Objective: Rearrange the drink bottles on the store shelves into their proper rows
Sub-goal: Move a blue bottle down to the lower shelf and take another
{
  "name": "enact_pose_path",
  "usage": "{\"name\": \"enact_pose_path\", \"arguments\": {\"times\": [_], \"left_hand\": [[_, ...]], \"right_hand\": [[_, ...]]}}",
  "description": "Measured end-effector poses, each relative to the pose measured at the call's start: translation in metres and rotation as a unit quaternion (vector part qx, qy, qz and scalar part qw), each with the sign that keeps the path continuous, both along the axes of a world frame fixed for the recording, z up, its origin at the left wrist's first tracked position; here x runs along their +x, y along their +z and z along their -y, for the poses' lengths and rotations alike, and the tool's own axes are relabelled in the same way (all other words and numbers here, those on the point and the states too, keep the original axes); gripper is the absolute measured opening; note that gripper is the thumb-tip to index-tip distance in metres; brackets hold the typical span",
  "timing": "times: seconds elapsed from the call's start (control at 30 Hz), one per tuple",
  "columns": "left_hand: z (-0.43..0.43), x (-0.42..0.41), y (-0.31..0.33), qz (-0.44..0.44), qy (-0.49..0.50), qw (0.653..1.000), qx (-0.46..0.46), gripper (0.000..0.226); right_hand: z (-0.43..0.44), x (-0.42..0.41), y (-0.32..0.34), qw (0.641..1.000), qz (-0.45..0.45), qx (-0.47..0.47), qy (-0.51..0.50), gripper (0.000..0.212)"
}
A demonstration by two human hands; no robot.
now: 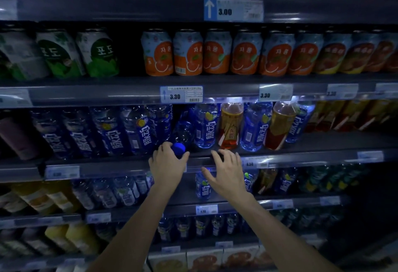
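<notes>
While the left hand is closed around the cap of a tipped clear blue plastic bottle at frame centre, the right hand is spread open, empty, beside it.

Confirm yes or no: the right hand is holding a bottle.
No. The right hand hangs open with fingers spread at the shelf edge, while the left hand grips the lying blue-capped bottle.

My two forearms are bare, no sleeves in view; my left hand and right hand wear no gloves, rings or watch.
</notes>
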State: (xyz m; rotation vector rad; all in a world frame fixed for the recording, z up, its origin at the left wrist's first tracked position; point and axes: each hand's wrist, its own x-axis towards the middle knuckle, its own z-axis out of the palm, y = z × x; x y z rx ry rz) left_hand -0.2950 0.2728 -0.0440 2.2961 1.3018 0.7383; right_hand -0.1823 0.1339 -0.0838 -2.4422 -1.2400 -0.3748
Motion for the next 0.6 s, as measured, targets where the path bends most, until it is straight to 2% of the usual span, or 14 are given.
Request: {"name": "enact_pose_path", "arguments": {"times": [0.23, 0.37, 0.6], "left_hand": [[0.001, 0.001, -0.001, 0.071, 0.010, 0.997, -0.022, 0.041], [0.007, -0.007, -0.008, 0.142, -0.014, 0.989, -0.043, 0.039], [0.020, -0.022, 0.000, 0.269, -0.020, 0.963, -0.022, 0.038]], "right_hand": [[0.000, 0.000, 0.000, 1.000, -0.015, 0.009, 0.005, 0.063], [0.000, 0.000, 0.000, 1.000, -0.025, 0.017, 0.002, 0.062], [0.000, 0.000, 0.002, 0.999, -0.035, 0.014, 0.007, 0.063]]}}
